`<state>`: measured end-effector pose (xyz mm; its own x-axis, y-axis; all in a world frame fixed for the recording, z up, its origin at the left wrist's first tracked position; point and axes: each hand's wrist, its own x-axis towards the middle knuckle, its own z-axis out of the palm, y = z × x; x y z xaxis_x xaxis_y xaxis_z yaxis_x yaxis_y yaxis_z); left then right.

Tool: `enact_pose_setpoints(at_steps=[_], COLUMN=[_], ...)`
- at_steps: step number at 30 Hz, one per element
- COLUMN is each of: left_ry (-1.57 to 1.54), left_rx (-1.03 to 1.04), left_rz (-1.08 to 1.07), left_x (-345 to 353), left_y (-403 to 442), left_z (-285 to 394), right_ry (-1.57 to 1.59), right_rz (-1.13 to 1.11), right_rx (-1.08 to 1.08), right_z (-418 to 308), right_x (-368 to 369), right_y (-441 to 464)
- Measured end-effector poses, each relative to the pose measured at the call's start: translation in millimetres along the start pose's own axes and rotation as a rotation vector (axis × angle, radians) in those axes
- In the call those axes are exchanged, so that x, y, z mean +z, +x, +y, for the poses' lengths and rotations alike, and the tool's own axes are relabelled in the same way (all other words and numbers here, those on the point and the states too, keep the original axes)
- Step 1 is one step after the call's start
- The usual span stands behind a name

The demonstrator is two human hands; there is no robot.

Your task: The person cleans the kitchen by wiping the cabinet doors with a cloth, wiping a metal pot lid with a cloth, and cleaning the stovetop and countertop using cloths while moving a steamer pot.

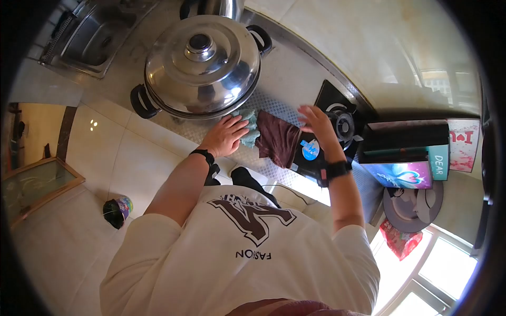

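Observation:
My left hand (225,135) lies palm down at the front of the large steel pot (203,66). Its fingers are stretched out, with the fingertips on a crumpled green cloth (249,128). Just right of that cloth is a brown cloth (278,139), spread over the patterned counter covering and up to the black gas stove (327,97). My right hand (318,125) is over the stove, between the brown cloth and the burner (342,125). Its fingers are partly spread and nothing shows in them. A blue and white sticker (310,149) is on the stove below this hand.
A steel sink (97,45) is set in the counter at upper left. Another metal pot (221,8) stands behind the large one. Boxes (400,174) stand right of the stove, close to my right forearm. A small bin (117,211) is on the floor at left.

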<state>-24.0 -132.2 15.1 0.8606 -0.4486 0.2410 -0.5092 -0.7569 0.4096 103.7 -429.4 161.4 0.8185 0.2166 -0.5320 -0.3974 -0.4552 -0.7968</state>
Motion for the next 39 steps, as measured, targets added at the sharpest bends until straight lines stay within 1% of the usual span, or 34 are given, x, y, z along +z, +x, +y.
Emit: enact_pose_setpoints(at_steps=[2,3,4,6,7,9,10,11,13,14,16,17,19,20,21,23,25,27,31,32,35,36,37,39], left_ry=[-0.007,-0.006,-0.014,-0.037,-0.046,-0.063,-0.072,-0.094,-0.065,-0.064,-0.1,-0.119,-0.119,-0.118,-0.116,-0.101,-0.087,-0.067,-0.056,-0.058,-0.052,-0.049,-0.036,-0.019], left_rx=[0.015,0.02,0.019,0.024,0.037,0.023,0.022,0.04,0.015,0.017,0.015,0.001,0.011,0.018,0.027,0.043,0.072,0.066,0.085,0.083,0.074,0.081,0.083,0.09], left_rz=[-0.004,0.005,0.004,0.008,0.016,0.02,0.023,0.017,0.012,0.008,0.008,0.013,0.027,0.038,0.049,0.06,0.069,0.089,0.092,0.091,0.084,0.087,0.092,0.096], left_x=[2.1,1.3,0.7,0.5,-0.3,0.4,3.0,4.0,2.4,0.6,2.0,3.1,6.3,6.1,6.1,5.4,6.1,6.6,6.1,6.5,7.8,7.9,8.6,10.5], left_y=[-1.4,-2.1,-2.6,-1.5,-1.1,-1.2,-1.4,-0.6,-0.1,0.6,0.4,-0.7,-1.6,-1.0,0.0,0.9,2.3,4.1,5.4,5.3,4.0,3.1,2.5,3.3], left_z=[-2.3,-2.8,-2.7,-3.3,-3.5,-3.6,-4.7,-5.0,-4.6,-4.4,-4.9,-5.5,-5.9,-5.5,-5.1,-4.5,-3.5,-3.8,-3.1,-2.7,-2.7,-2.5,-2.6,-3.0], right_ry=[0.057,0.108,0.159,0.307,0.299,0.504,0.566,0.547,0.648,0.649,0.73,0.733,0.818,0.756,0.758,0.821,0.829,0.983,1.207,1.23,1.305,1.325,1.33,1.325], right_rz=[-0.084,-0.11,-0.135,-0.106,-0.089,-0.222,-0.244,-0.228,-0.214,-0.19,-0.392,-0.378,-0.447,-0.456,-0.449,-0.287,-0.225,-0.145,-0.091,-0.014,-0.035,0.04,0.009,0.072], right_rx=[-0.162,-0.201,-0.239,-0.246,-0.247,-0.342,-0.32,-0.291,-0.297,-0.286,-0.273,-0.27,-0.191,-0.161,-0.164,-0.07,-0.093,-0.091,-0.1,-0.097,-0.147,-0.137,-0.174,-0.199], right_z=[-33.0,-41.2,-48.4,-67.8,-76.7,-85.4,-87.8,-86.9,-91.6,-85.1,-79.3,-72.5,-68.4,-67.4,-66.5,-63.8,-52.8,-44.1,-24.3,-21.1,2.2,-3.1,-0.1,1.4], right_x=[32.0,46.4,59.6,82.1,89.5,98.4,102.6,101.3,105.8,98.7,86.7,80.9,70.8,63.2,60.0,51.5,47.0,47.7,53.7,55.4,48.4,47.6,42.0,33.4], right_y=[27.0,46.5,67.9,107.6,124.2,150.6,157.4,166.0,156.1,152.5,146.5,137.9,103.3,97.6,91.1,76.6,69.2,59.4,41.1,35.8,33.9,24.8,20.3,7.6])
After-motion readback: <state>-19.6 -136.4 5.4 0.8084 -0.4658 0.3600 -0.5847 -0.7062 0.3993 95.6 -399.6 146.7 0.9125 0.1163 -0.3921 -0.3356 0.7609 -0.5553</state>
